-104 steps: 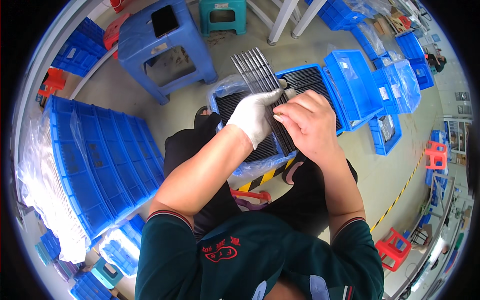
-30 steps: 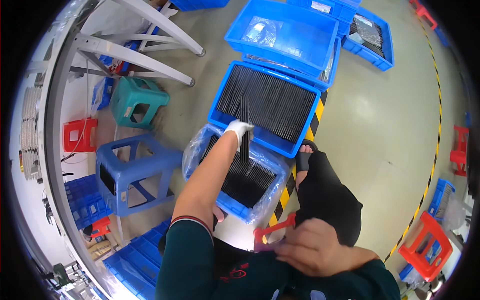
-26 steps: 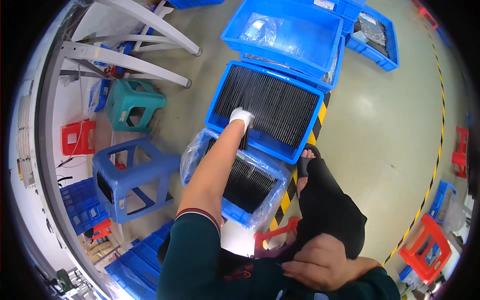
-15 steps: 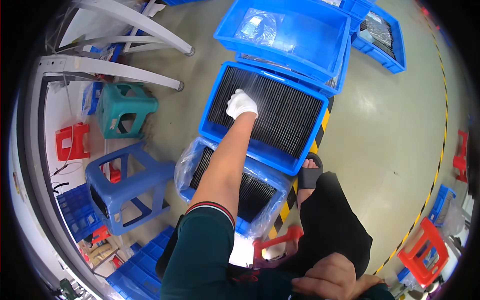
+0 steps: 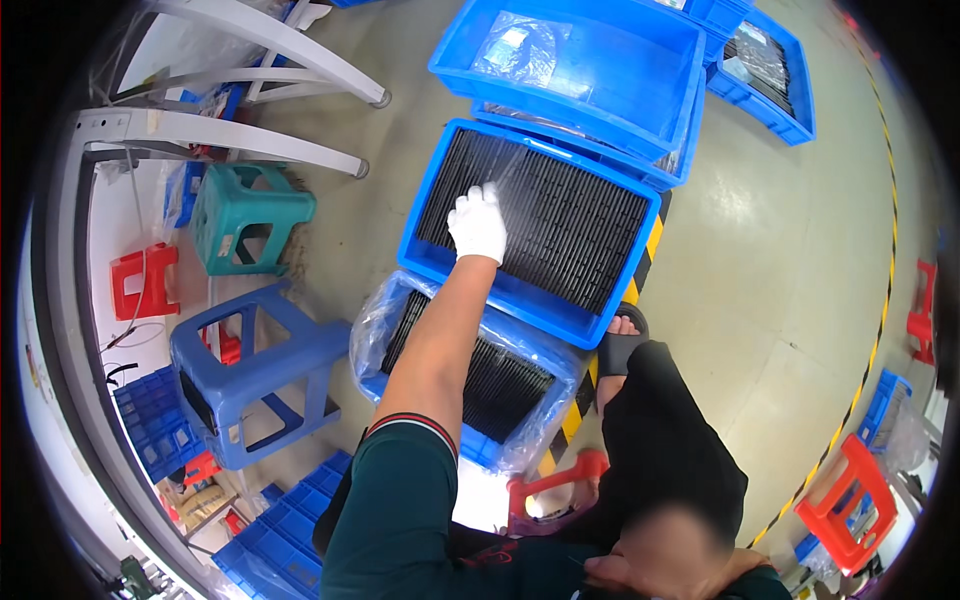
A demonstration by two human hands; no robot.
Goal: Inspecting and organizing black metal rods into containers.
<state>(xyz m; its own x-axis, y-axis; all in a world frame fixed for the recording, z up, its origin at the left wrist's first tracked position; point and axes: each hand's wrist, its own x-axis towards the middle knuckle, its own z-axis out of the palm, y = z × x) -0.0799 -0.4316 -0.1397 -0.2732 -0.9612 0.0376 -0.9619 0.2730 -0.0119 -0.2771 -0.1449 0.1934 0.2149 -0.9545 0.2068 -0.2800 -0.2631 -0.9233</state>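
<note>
My left hand [image 5: 476, 226], in a white glove, is over the left part of a blue bin [image 5: 536, 292] packed with rows of thin black strips [image 5: 575, 225]. Its fingers are curled at the strips. A hazy, see-through streak like clear film [image 5: 513, 168] rises from the fingertips; whether they pinch it is hard to make out. Low in the picture, my bare right hand [image 5: 675, 555] is close to my body by my dark trouser leg. It is smeared, and its fingers cannot be read.
Nearer me stands a second bin, lined with clear plastic [image 5: 365, 335] and holding black strips. Beyond is a blue bin [image 5: 620, 75] with a clear bag [image 5: 520, 50] in it. Blue [image 5: 255, 370] and green [image 5: 250, 220] stools and white frame legs [image 5: 250, 135] flank the left.
My left hand has shifted slightly toward me and left, and turned so more of its back and fingers shows. My right hand has become blurred. The bins stay in place.
</note>
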